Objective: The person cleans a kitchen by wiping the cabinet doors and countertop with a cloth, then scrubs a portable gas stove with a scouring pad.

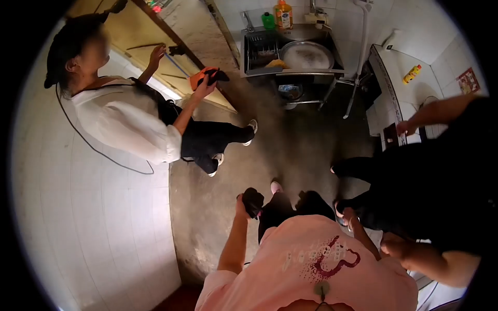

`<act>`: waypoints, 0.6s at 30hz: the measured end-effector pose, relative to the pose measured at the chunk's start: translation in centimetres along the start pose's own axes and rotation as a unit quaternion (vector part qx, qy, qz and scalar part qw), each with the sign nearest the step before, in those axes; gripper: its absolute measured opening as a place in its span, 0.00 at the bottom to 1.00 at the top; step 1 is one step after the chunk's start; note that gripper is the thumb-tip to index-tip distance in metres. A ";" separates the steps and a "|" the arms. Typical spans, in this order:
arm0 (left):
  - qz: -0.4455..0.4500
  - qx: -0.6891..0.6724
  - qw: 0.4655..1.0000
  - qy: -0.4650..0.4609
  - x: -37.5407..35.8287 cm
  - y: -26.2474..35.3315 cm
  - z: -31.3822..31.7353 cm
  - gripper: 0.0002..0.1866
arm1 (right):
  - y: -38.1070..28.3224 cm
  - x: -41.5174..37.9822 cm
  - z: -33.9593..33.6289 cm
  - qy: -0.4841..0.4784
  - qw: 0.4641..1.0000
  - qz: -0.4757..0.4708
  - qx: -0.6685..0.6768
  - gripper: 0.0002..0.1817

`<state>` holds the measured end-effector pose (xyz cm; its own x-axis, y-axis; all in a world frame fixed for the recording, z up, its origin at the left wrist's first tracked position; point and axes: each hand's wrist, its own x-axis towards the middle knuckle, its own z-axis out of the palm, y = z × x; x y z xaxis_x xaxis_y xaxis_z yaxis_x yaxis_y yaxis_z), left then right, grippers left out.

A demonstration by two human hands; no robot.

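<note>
My left hand point(241, 206) is closed around a crumpled black bundle point(253, 202) that looks like soft cloth, held out beside my left thigh. My right hand point(349, 215) hangs low by my right leg, close to the dark clothing of the person beside me. A light band circles that wrist, and the fingers are dim and partly hidden. My pink shirt point(306, 243) fills the bottom of the view.
A person in a white shirt point(129, 124) stands at left by a door, holding an orange and black item point(202, 79). Another person in black point(430, 181) stands close on my right. Ahead are a sink point(290, 72) with a large round basin point(307, 56) and a tiled counter point(402, 59).
</note>
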<state>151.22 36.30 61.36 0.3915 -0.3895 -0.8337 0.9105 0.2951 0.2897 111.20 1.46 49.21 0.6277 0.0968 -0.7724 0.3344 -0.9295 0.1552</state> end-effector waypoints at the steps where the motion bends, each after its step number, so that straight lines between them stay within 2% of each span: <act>1: -0.004 0.016 1.000 -0.021 0.0 2.7 0.3 0.26 | -0.3 0.7 -1.7 0.123 0.991 0.052 -0.007 0.09; 2: 0.002 0.032 0.999 -0.013 1.7 3.2 1.2 0.27 | 1.0 3.6 -0.8 0.255 0.964 0.079 -0.004 0.11; 3: 0.000 0.059 0.998 -0.030 2.0 3.9 2.3 0.27 | 2.1 4.3 -2.6 0.236 0.950 0.087 0.184 0.10; 4: -0.013 0.087 0.994 -0.064 3.4 6.1 2.9 0.28 | 3.3 4.6 -6.3 0.172 0.851 0.129 0.480 0.10; 5: -0.001 0.102 0.992 -0.075 4.3 6.5 2.7 0.29 | 4.6 4.9 -9.2 0.128 0.697 0.193 0.678 0.09; 6: -0.002 0.103 0.991 -0.081 5.2 7.3 3.4 0.29 | 6.2 5.3 -11.8 0.119 0.600 0.229 0.757 0.09; 7: -0.017 0.090 0.993 -0.080 5.9 7.5 3.6 0.29 | 8.0 5.9 -14.2 0.136 0.573 0.230 0.774 0.09; 8: -0.026 0.082 0.993 -0.076 6.5 9.4 4.7 0.30 | 10.7 6.9 -17.1 0.156 0.563 0.222 0.781 0.08; 9: -0.031 0.084 0.995 -0.032 5.3 9.8 11.5 0.28 | 15.0 7.9 -17.9 0.178 0.561 0.192 0.785 0.08; 11: -0.041 0.097 0.994 -0.003 7.4 10.2 16.9 0.28 | 22.5 10.8 -20.6 0.223 0.569 0.145 0.778 0.08; 14: -0.034 0.069 0.997 0.016 11.0 11.2 18.3 0.28 | 32.5 15.0 -26.9 0.304 0.593 0.063 0.743 0.09; 15: -0.040 0.053 0.998 0.009 11.1 11.3 18.2 0.28 | 35.0 16.2 -29.7 0.327 0.612 0.056 0.717 0.09; 17: -0.056 0.036 0.998 0.011 14.2 12.4 19.3 0.27 | 41.6 18.8 -38.7 0.321 0.642 0.159 0.678 0.11; 18: -0.066 0.038 0.997 0.028 14.6 12.3 19.6 0.27 | 43.9 20.5 -40.8 0.343 0.662 0.149 0.650 0.13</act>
<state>170.71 17.15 61.94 0.2611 -0.3705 -0.8914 0.9619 0.1774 0.2080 167.49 -22.85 65.31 0.8499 -0.4353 -0.2970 -0.4837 -0.4211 -0.7672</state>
